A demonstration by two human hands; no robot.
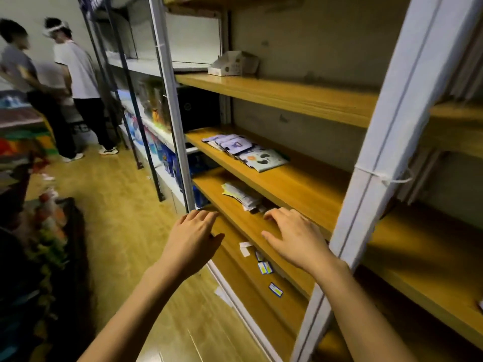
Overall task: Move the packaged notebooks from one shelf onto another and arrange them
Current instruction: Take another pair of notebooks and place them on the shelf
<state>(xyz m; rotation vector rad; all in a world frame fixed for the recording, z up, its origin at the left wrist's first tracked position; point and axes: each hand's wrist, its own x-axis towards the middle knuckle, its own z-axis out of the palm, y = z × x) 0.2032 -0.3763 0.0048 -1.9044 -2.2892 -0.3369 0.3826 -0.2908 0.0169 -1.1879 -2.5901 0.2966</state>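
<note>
A fanned row of packaged notebooks (245, 151) lies on a wooden shelf (300, 184) at mid height. One shelf lower (243, 223) lies a loose pile of packaged notebooks (241, 195), partly hidden under the shelf above. My left hand (193, 241) hovers at the front edge of that lower shelf, fingers relaxed, holding nothing. My right hand (295, 236) reaches over the same shelf with spread fingers, its fingertips just short of the pile.
A white metal upright (366, 184) stands right of my right hand; another (172, 105) stands at left. A small cardboard box (232, 64) sits on the upper shelf. Small labels (265, 267) lie on the bottom shelf. Two people (65, 82) stand down the aisle.
</note>
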